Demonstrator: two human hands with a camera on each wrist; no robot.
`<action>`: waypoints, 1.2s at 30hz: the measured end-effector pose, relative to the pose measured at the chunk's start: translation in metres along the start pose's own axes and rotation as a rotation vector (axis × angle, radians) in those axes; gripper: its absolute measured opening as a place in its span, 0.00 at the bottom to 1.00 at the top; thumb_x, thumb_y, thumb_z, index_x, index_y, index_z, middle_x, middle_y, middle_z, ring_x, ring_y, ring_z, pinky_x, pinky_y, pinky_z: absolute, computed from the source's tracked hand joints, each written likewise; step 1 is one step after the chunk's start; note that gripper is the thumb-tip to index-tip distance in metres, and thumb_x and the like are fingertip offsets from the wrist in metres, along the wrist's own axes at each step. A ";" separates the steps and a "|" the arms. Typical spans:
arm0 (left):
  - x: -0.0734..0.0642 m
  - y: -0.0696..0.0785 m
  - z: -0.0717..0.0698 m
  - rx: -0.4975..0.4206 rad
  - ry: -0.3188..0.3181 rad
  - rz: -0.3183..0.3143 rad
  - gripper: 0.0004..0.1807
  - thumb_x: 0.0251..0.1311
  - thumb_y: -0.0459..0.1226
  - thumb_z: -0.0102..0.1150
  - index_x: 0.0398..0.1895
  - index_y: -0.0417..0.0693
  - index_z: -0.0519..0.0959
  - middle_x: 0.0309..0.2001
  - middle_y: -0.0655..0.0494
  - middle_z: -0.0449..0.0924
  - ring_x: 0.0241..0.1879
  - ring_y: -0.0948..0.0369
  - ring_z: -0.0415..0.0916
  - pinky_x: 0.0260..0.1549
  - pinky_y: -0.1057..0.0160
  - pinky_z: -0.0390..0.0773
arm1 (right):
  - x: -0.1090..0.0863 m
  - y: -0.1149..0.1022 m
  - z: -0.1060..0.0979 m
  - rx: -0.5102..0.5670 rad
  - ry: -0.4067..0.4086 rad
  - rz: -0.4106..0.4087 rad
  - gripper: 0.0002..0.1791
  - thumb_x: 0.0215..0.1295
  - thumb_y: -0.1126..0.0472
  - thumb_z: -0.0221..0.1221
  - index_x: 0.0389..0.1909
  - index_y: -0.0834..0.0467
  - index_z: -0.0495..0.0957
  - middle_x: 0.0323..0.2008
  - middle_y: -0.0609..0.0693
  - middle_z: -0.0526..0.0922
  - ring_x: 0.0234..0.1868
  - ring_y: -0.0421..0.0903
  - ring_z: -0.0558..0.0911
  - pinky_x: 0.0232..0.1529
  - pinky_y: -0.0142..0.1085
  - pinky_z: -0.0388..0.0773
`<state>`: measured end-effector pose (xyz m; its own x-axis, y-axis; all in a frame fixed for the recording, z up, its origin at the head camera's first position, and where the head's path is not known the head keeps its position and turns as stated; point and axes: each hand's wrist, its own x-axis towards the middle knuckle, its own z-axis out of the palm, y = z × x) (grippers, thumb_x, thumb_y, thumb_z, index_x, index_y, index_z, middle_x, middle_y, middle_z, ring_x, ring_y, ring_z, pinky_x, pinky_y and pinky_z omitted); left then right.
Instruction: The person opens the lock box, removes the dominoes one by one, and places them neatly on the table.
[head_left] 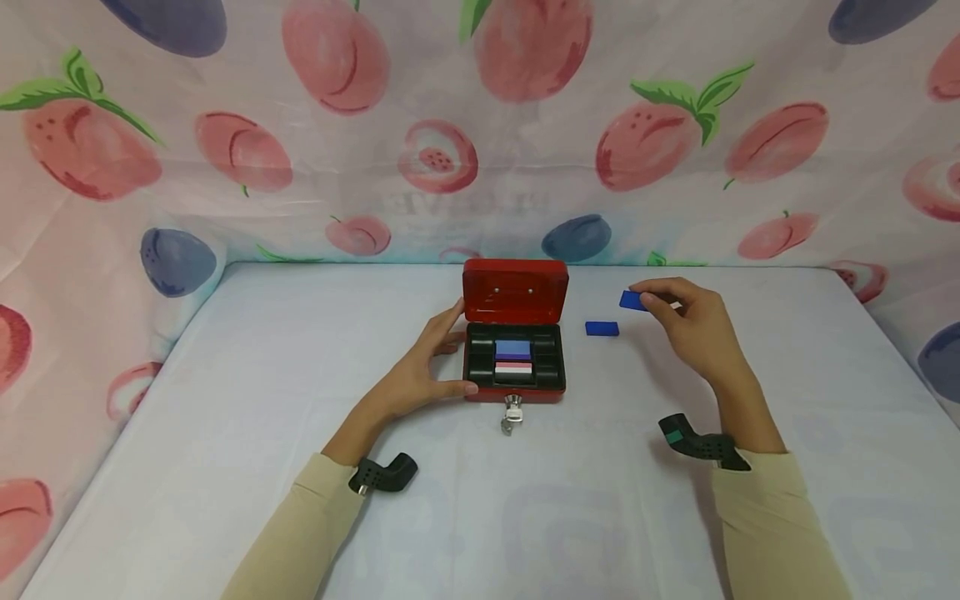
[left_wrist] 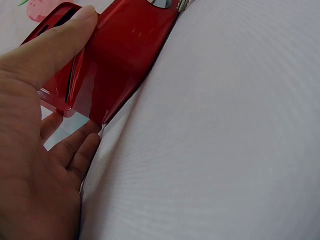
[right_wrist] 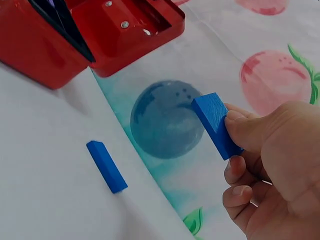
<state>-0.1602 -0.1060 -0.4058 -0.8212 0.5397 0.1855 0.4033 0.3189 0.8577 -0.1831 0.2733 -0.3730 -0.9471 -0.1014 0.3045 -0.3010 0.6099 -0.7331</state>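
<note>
A red cash box (head_left: 551, 395) stands with its lid (head_left: 515, 292) raised, showing a black compartment tray (head_left: 551, 367). In the tray's middle lie a light blue block (head_left: 513, 347) and a pink-and-white piece (head_left: 513, 368). My left hand (head_left: 411, 375) holds the box at its left side, thumb on the front corner and fingers along the side toward the lid. To the right, my right hand (head_left: 697, 329) pinches a flat blue wooden block (right_wrist: 214, 120) between thumb and fingers, above the table. A second blue block (head_left: 602, 329) lies on the table between box and right hand.
Keys (head_left: 507, 425) hang from the lock at the box's front. Behind the white table (head_left: 555, 517) rises a fruit-patterned cloth (head_left: 525, 150), close behind the raised lid. Black wrist cameras sit at both wrists, over the beige sleeves (head_left: 772, 517).
</note>
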 end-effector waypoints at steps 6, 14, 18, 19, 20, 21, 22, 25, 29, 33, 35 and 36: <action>0.000 0.000 0.000 -0.009 -0.001 -0.014 0.57 0.41 0.46 0.69 0.69 0.68 0.39 0.66 0.71 0.41 0.61 0.61 0.56 0.57 0.59 0.60 | 0.008 0.059 0.005 -0.068 0.015 0.021 0.14 0.62 0.47 0.52 0.47 0.40 0.77 0.44 0.41 0.77 0.44 0.40 0.73 0.45 0.39 0.69; 0.001 0.001 0.000 0.004 -0.001 -0.010 0.57 0.41 0.45 0.69 0.69 0.67 0.38 0.66 0.70 0.41 0.61 0.61 0.56 0.57 0.59 0.60 | 0.003 0.075 0.007 -0.132 0.036 0.052 0.14 0.61 0.41 0.49 0.44 0.35 0.76 0.43 0.37 0.77 0.45 0.40 0.71 0.43 0.45 0.67; 0.000 0.010 -0.001 -0.006 -0.008 -0.004 0.57 0.42 0.42 0.69 0.70 0.63 0.38 0.67 0.62 0.41 0.61 0.55 0.56 0.57 0.55 0.60 | -0.002 0.066 0.006 -0.169 0.011 0.066 0.15 0.62 0.42 0.48 0.44 0.38 0.77 0.43 0.40 0.78 0.45 0.42 0.70 0.43 0.45 0.67; -0.001 0.014 -0.001 -0.010 -0.008 0.001 0.57 0.42 0.40 0.69 0.70 0.60 0.39 0.67 0.59 0.41 0.61 0.53 0.56 0.57 0.54 0.60 | -0.002 0.063 0.005 -0.171 -0.003 0.076 0.15 0.62 0.43 0.49 0.45 0.39 0.78 0.43 0.42 0.78 0.45 0.43 0.70 0.43 0.45 0.67; -0.001 0.018 -0.002 -0.013 -0.010 0.009 0.57 0.43 0.39 0.69 0.70 0.58 0.39 0.67 0.56 0.42 0.61 0.51 0.56 0.57 0.52 0.60 | -0.003 0.057 0.004 -0.184 -0.011 0.082 0.15 0.62 0.43 0.48 0.45 0.40 0.78 0.43 0.43 0.78 0.45 0.44 0.71 0.42 0.44 0.68; -0.002 0.022 -0.002 -0.015 -0.009 0.012 0.56 0.43 0.38 0.69 0.70 0.56 0.39 0.67 0.54 0.42 0.61 0.50 0.56 0.56 0.51 0.60 | -0.005 0.050 0.003 -0.180 -0.030 0.092 0.16 0.63 0.44 0.48 0.45 0.43 0.78 0.44 0.45 0.78 0.46 0.46 0.70 0.43 0.46 0.67; -0.003 0.027 -0.003 -0.017 -0.008 0.016 0.56 0.43 0.36 0.69 0.70 0.54 0.39 0.67 0.52 0.42 0.60 0.49 0.56 0.56 0.50 0.59 | -0.006 0.042 0.002 -0.166 -0.046 0.106 0.16 0.63 0.46 0.49 0.46 0.46 0.78 0.45 0.48 0.78 0.46 0.48 0.70 0.44 0.47 0.67; -0.004 0.034 -0.004 -0.011 -0.005 0.021 0.55 0.44 0.35 0.68 0.70 0.51 0.40 0.67 0.48 0.43 0.60 0.47 0.57 0.56 0.49 0.59 | -0.011 0.020 0.000 -0.154 -0.074 0.146 0.17 0.65 0.49 0.49 0.46 0.53 0.78 0.46 0.54 0.77 0.47 0.52 0.70 0.44 0.48 0.68; -0.003 0.028 -0.003 -0.019 -0.001 0.020 0.55 0.43 0.35 0.68 0.70 0.54 0.40 0.67 0.51 0.43 0.60 0.49 0.57 0.56 0.50 0.60 | -0.014 0.005 -0.001 -0.163 -0.096 0.198 0.17 0.66 0.52 0.48 0.46 0.57 0.77 0.47 0.56 0.76 0.48 0.53 0.70 0.44 0.49 0.68; -0.001 0.010 -0.001 -0.007 -0.002 0.000 0.57 0.42 0.41 0.69 0.70 0.62 0.39 0.67 0.62 0.42 0.61 0.56 0.56 0.57 0.56 0.60 | -0.014 0.006 0.001 -0.175 -0.119 0.222 0.16 0.66 0.53 0.48 0.46 0.56 0.77 0.48 0.56 0.76 0.51 0.54 0.68 0.47 0.52 0.66; 0.000 0.002 0.001 0.009 -0.001 -0.009 0.57 0.41 0.44 0.69 0.69 0.66 0.38 0.67 0.67 0.41 0.61 0.59 0.56 0.57 0.59 0.61 | -0.014 0.007 0.001 -0.176 -0.125 0.219 0.15 0.66 0.54 0.48 0.46 0.56 0.77 0.47 0.57 0.76 0.52 0.55 0.68 0.49 0.53 0.64; 0.000 0.001 0.001 0.012 0.001 -0.012 0.57 0.41 0.45 0.69 0.69 0.67 0.38 0.66 0.68 0.41 0.60 0.60 0.56 0.57 0.59 0.60 | -0.014 0.008 0.002 -0.174 -0.126 0.224 0.14 0.66 0.55 0.48 0.45 0.56 0.78 0.47 0.57 0.76 0.52 0.55 0.68 0.49 0.53 0.64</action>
<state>-0.1596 -0.1049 -0.4053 -0.8264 0.5350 0.1753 0.3978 0.3346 0.8543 -0.1721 0.2783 -0.3844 -0.9973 -0.0396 0.0614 -0.0702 0.7523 -0.6551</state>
